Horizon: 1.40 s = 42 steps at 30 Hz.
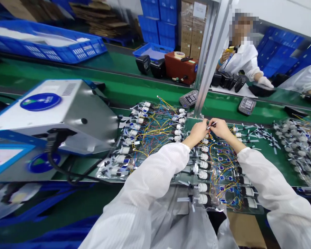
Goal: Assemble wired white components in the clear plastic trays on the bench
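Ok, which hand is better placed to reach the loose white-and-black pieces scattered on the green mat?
Probably the right hand: the scattered pieces lie just to its outer side. The left hand would have to cross over it. For now, both hands seem to pinch a small part together.

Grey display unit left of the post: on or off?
On: the grey display unit left of the silver aluminium post shows lit white digits on its dark screen.
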{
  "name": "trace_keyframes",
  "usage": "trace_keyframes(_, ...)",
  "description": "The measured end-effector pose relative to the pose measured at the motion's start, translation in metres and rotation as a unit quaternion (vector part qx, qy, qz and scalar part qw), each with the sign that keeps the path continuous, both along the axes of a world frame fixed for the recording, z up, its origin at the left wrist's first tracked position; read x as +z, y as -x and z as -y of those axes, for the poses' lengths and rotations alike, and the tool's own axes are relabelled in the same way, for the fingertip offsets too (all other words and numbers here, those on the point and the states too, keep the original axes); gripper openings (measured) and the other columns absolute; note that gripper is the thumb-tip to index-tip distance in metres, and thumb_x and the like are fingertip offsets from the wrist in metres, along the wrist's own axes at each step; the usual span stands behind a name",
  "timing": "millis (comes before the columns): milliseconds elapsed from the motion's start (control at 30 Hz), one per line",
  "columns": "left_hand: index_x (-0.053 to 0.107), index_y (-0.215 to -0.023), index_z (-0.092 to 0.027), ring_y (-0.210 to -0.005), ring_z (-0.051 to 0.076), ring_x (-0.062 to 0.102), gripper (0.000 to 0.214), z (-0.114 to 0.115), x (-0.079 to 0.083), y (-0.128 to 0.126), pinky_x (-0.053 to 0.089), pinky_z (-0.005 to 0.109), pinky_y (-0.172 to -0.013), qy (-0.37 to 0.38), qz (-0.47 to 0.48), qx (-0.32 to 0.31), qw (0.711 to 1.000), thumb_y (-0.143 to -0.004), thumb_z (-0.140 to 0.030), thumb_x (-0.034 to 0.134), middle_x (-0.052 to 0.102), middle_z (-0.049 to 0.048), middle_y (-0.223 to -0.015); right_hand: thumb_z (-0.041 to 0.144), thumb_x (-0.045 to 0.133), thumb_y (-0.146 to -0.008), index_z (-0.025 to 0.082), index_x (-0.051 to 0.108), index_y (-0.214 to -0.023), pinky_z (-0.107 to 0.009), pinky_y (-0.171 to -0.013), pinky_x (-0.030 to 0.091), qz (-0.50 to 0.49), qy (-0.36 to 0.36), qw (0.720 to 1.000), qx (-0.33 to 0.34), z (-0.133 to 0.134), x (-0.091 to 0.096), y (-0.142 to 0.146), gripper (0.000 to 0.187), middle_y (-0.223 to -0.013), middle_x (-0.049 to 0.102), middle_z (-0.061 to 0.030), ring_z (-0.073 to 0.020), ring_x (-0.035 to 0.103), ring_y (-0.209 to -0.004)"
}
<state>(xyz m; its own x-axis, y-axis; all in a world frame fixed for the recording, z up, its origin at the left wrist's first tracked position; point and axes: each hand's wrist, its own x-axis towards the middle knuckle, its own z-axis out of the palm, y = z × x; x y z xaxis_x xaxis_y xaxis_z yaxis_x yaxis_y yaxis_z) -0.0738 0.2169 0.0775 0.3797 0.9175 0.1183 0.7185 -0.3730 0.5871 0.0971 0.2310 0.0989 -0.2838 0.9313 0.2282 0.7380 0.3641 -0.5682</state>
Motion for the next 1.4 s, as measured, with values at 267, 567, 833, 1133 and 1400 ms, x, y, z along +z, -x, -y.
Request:
trace_keyframes(267,0.054,-0.133,-0.018,-0.117,0.032,0.075,0.044,-0.002,-0.003,0.0,0.055,0.037,-0.098,0.005,0.018,0.014,1.0,-0.093,-0.017,0.072,0.078,0.0163,-0.121,0.006,0.062,-0.07,0.021,0.076,-0.079,-0.029,-0.071,0.045,0.026,0.009,1.0,-0.003,-0.001,0.003,0.002,0.022,-0.076,0.076,-0.0016,-0.0191,0.066,-0.071)
trace_keyframes(567,0.043,-0.154,-0.016,-0.116,0.032,0.075,0.065,-0.002,-0.012,0.0,0.055,0.039,-0.097,-0.005,0.039,0.02,0.999,-0.094,-0.013,0.066,0.077,0.0187,-0.124,0.001,0.058,-0.07,0.017,0.076,-0.086,-0.029,-0.086,0.05,0.028,0.027,0.999,0.037,-0.007,0.0,0.011,0.029,-0.087,0.078,-0.0052,-0.0193,0.068,-0.082)
trace_keyframes(833,0.068,-0.132,-0.02,-0.121,0.029,0.07,0.048,-0.005,-0.013,0.006,0.052,0.037,-0.103,-0.049,0.076,0.037,0.995,-0.087,-0.025,0.082,0.078,0.0128,-0.121,0.001,0.054,-0.074,0.017,0.071,-0.113,-0.024,-0.069,0.053,-0.002,0.034,0.999,0.021,0.02,-0.016,-0.015,0.046,-0.095,0.078,-0.0019,-0.0109,0.064,-0.063)
trace_keyframes(1133,0.071,-0.105,-0.019,-0.097,0.029,0.075,0.035,-0.008,-0.006,0.007,0.054,0.037,-0.092,-0.029,0.134,0.135,0.981,-0.087,-0.047,0.081,0.079,0.0095,-0.09,0.02,0.068,-0.091,0.014,0.066,-0.121,-0.038,-0.096,0.052,0.073,-0.044,0.996,0.003,0.028,-0.023,0.003,0.03,-0.115,0.074,-0.0143,-0.0268,0.066,-0.106)
trace_keyframes(1400,0.056,-0.134,-0.017,-0.116,0.022,0.065,0.031,-0.012,0.039,0.03,0.05,0.038,-0.108,-0.178,0.233,0.224,0.93,-0.108,-0.028,0.044,0.065,0.0163,-0.133,0.021,0.068,-0.097,0.02,0.077,-0.107,-0.038,-0.102,0.05,0.185,-0.048,0.978,0.081,0.013,-0.017,0.012,0.014,-0.107,0.075,-0.0119,-0.0266,0.068,-0.105)
